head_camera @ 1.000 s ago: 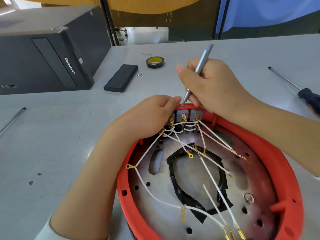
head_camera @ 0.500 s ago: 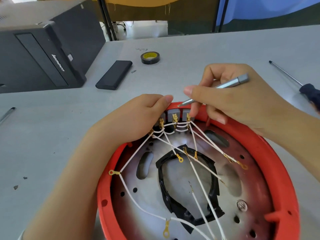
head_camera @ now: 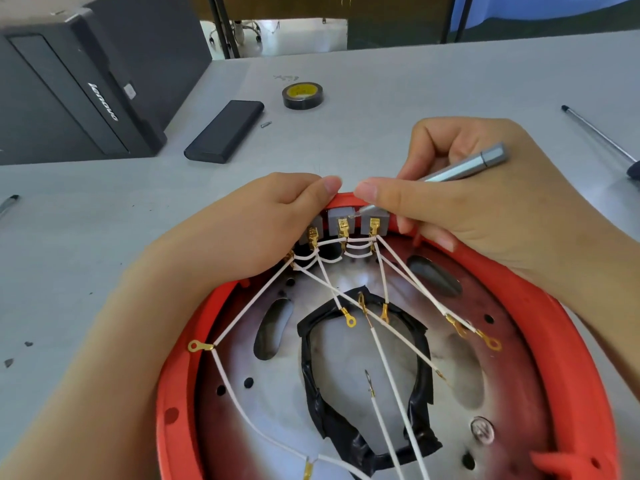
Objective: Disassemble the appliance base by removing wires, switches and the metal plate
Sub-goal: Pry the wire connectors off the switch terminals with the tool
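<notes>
The round red appliance base [head_camera: 561,344] lies open side up in front of me, with a metal plate [head_camera: 346,355] inside it. Three grey switches [head_camera: 341,221] sit at its far rim, and white wires [head_camera: 391,372] with gold terminals fan out from them over the plate. My left hand [head_camera: 256,226] grips the far rim beside the left switch, thumb on top. My right hand [head_camera: 481,202] grips a thin silver tool [head_camera: 457,171] like a pen; its tip touches the top of the middle switch.
Black tape [head_camera: 363,445] lines the plate's central opening. On the grey table lie a tape roll [head_camera: 303,95], a flat black case [head_camera: 225,131], a small screw [head_camera: 266,124] and a screwdriver [head_camera: 602,140] at right. A black computer tower [head_camera: 79,84] stands at far left.
My right hand has tipped the silver tool from upright to nearly flat and brought its tip onto the middle switch. The left hand has kept its grip on the rim.
</notes>
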